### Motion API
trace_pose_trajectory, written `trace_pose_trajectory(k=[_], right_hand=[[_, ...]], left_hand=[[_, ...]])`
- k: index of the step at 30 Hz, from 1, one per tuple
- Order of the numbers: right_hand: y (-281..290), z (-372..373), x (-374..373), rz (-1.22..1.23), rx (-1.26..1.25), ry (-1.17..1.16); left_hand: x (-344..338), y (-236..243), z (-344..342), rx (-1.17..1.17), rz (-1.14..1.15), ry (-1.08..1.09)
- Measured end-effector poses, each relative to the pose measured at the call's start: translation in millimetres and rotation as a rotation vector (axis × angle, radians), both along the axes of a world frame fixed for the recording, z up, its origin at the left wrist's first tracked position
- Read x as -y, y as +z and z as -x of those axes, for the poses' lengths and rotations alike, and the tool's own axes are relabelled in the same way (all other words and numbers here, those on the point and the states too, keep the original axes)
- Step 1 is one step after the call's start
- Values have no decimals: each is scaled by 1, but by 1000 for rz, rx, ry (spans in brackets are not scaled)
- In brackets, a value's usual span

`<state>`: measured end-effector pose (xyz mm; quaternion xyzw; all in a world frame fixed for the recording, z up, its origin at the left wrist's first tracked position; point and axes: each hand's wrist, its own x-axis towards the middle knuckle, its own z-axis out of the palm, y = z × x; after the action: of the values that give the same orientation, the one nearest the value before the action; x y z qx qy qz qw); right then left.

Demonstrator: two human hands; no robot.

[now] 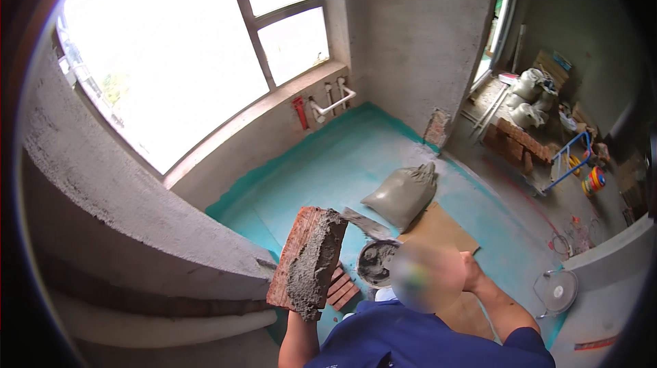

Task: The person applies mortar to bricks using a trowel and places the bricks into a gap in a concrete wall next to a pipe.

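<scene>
A red brick [289, 262] with grey mortar [316, 265] spread over one face is held up, tilted, by my left hand [300, 323]. The brick hides most of that hand's fingers. To the right, my right hand [471, 272] looks closed, but a blurred patch covers its fingertips and whatever they may hold. Between the hands, lower down, stands a round bucket [361, 272] with grey mortar in it. Several red bricks [342, 290] lie beside the bucket, partly behind the raised brick.
A tied grey sack [402, 195], a grey board [366, 223] and a tan sheet [445, 223] lie on the teal-coated floor [301, 169]. White pipes [333, 104] run below the window. A reel-like round object [560, 290] stands right; bricks [523, 138] and white sacks [528, 97] lie beyond.
</scene>
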<state>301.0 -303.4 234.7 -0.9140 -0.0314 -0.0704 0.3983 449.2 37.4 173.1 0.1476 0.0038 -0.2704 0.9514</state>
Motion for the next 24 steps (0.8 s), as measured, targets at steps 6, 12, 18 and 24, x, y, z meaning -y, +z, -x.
trace_pose_trajectory(k=[6, 12, 18, 24], right_hand=[[-7, -39, -9, -191, -46, 82], [-20, -73, -16, -117, 21, 291], [-47, -99, -52, -610, -476, 241], [-27, -171, -164, -1112, -649, 675]], left_hand=[[-32, 3, 26, -26, -76, 149], [-44, 4, 44, -26, -135, 248], [-82, 7, 61, -3, -186, 364], [-119, 25, 93, 91, -353, 502]])
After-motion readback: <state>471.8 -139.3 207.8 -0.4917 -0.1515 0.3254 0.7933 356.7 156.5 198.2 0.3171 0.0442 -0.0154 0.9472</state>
